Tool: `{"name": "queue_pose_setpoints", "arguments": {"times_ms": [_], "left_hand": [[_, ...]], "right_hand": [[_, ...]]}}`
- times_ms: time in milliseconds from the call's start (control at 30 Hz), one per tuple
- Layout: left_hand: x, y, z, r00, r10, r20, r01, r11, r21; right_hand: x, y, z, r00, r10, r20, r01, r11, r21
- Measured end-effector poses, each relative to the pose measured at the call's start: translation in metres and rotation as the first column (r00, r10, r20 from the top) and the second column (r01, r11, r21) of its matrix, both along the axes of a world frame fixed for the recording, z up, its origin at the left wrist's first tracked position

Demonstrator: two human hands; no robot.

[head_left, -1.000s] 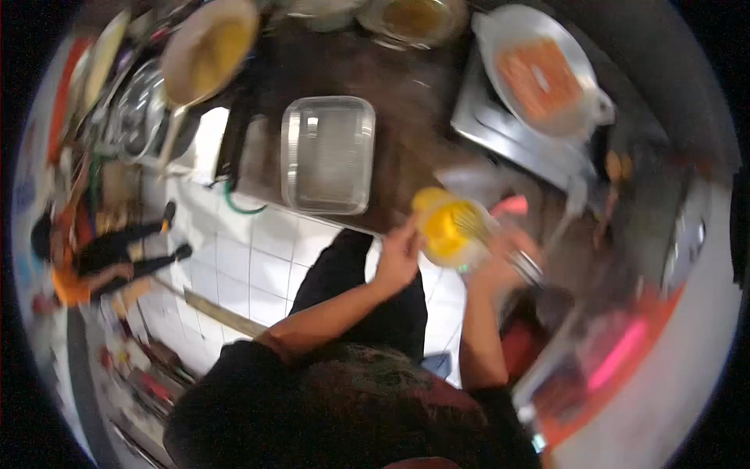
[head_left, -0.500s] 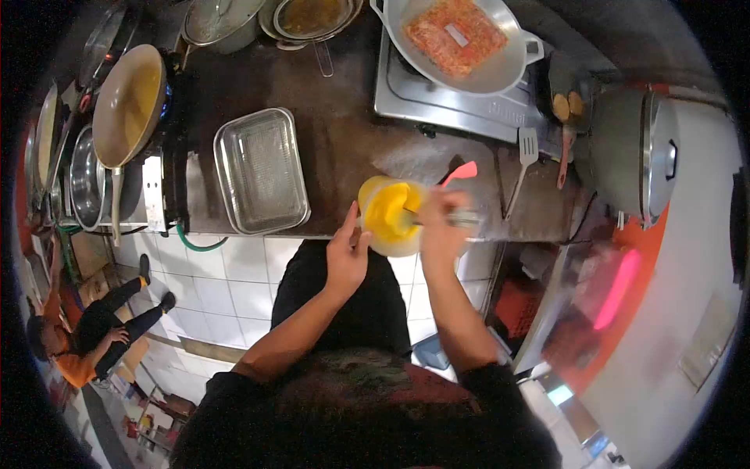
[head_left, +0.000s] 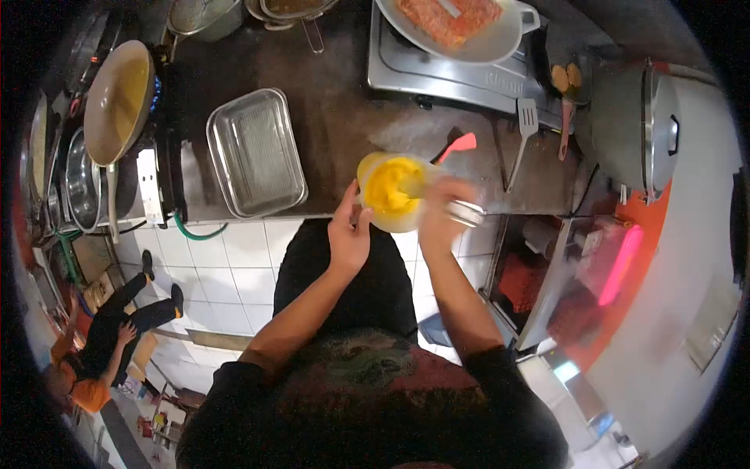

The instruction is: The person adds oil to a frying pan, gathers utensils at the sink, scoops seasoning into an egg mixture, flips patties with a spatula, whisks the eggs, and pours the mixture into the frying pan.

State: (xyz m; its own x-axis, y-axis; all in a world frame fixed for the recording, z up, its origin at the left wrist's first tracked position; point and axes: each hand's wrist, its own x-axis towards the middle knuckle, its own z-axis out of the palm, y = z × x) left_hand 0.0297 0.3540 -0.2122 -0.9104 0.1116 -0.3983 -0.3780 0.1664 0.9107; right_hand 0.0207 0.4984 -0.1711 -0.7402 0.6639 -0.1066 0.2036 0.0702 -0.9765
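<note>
A pale bowl [head_left: 400, 223] holding yellow beaten liquid [head_left: 391, 186] rests at the front edge of the dark counter. Against its left side is my left hand [head_left: 349, 234], fingers curved round the wall. My right hand [head_left: 443, 213] is closed on a whisk [head_left: 466, 213], whose metal handle sticks out to the right; its wires are blurred in the yellow liquid. Behind the bowl and to its right lies a utensil with a pink end [head_left: 461, 144]. To the left stands a rectangular glass dish [head_left: 258, 152].
A pan of orange-red food [head_left: 488, 48] sits on a silver stove [head_left: 445, 78]. A slotted spatula [head_left: 525, 125] and large pot [head_left: 625, 133] are at the right. At the left, a frying pan [head_left: 117, 102] is over a blue flame. Another person [head_left: 94, 352] is at the lower left.
The blurred view has steadied and shifted. The bowl is now at the counter's front edge, both hands still at it, and the whisk has moved within the yellow liquid.
</note>
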Motion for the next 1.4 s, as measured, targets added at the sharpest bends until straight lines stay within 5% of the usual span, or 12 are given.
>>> {"name": "queue_pose_setpoints", "arguments": {"times_ms": [67,200,267,333,467,600,667,733,833,933,1200,1400], "left_hand": [[-0.005,-0.002,0.005,0.993,-0.056,0.103,0.060,0.997,-0.038],[0.006,-0.010,0.002,1.000,-0.015,-0.019,0.015,1.000,-0.024],[0.002,-0.001,0.002,1.000,0.006,0.006,-0.006,1.000,0.007],[-0.003,0.000,-0.005,0.999,0.049,0.004,-0.049,0.997,0.058],[0.000,-0.006,-0.005,0.994,-0.023,0.105,0.014,0.996,0.086],[0.003,-0.005,-0.010,1.000,0.011,0.010,-0.011,1.000,0.005],[-0.002,-0.001,-0.012,0.980,0.055,-0.190,-0.056,0.998,0.000],[0.004,-0.005,-0.015,0.997,0.008,-0.074,-0.011,0.999,-0.040],[-0.001,-0.009,-0.013,0.993,-0.069,-0.095,0.061,0.995,-0.083],[-0.016,-0.020,-0.026,0.866,-0.320,-0.385,0.147,0.897,-0.416],[-0.018,-0.009,-0.054,0.978,-0.197,-0.071,0.200,0.979,0.036],[-0.030,-0.013,-0.003,0.999,-0.005,-0.041,0.016,0.960,0.280]], "right_hand": [[-0.008,0.000,-0.012,0.967,0.248,0.051,-0.253,0.960,0.118],[-0.024,-0.017,0.028,0.773,-0.590,-0.234,0.596,0.801,-0.054],[-0.005,0.004,-0.027,0.975,0.219,0.026,-0.220,0.962,0.164],[-0.037,-0.009,0.057,0.928,-0.359,-0.097,0.346,0.929,-0.128],[0.002,0.005,-0.026,0.950,0.300,0.082,-0.309,0.942,0.134],[-0.004,-0.017,0.028,0.796,-0.590,-0.137,0.586,0.807,-0.070],[-0.003,0.004,-0.027,0.969,0.236,0.068,-0.245,0.933,0.265],[-0.015,0.012,-0.022,0.971,-0.109,-0.212,0.055,0.968,-0.246],[0.012,0.009,-0.047,0.982,0.187,0.019,-0.186,0.948,0.258],[0.010,-0.001,-0.022,0.999,0.036,-0.010,-0.036,0.999,-0.001],[0.017,-0.011,-0.017,0.997,0.024,-0.073,-0.001,0.955,0.296],[-0.006,-0.018,0.017,0.974,-0.153,-0.164,0.115,0.969,-0.220]]}}
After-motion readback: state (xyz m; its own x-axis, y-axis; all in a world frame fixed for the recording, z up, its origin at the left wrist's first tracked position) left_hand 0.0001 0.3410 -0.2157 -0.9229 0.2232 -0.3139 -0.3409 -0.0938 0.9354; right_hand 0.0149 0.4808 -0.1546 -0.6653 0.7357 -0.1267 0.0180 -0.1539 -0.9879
